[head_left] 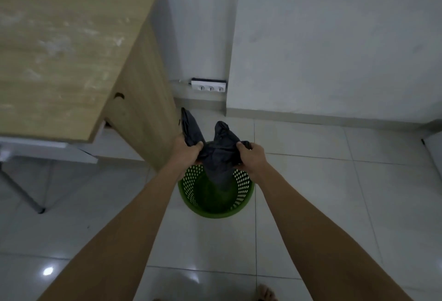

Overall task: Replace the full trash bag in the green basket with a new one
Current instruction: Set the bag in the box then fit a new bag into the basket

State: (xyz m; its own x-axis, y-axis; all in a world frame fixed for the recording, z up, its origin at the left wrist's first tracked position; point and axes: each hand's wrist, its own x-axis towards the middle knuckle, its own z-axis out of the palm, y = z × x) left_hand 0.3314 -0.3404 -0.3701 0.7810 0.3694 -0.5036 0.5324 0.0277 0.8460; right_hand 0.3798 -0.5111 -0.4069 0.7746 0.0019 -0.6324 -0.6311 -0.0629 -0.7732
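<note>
A round green perforated basket (241, 201) stands on the white tiled floor below my hands. A dark grey trash bag (218, 157) hangs over it, its lower end dipping inside the basket. My left hand (187, 151) grips the bag's left side and my right hand (250, 157) grips its right side, both above the basket's far rim. Two loose ends of dark plastic stick up behind my hands; whether the left one (190, 126) belongs to the same bag I cannot tell.
A light wooden desk (71, 49) with a side panel stands at the left, close to the basket. A white power strip (209, 85) sits low on the wall behind. A grey metal leg (21, 191) slants at the lower left. Bare toes (265, 293) show at the bottom edge.
</note>
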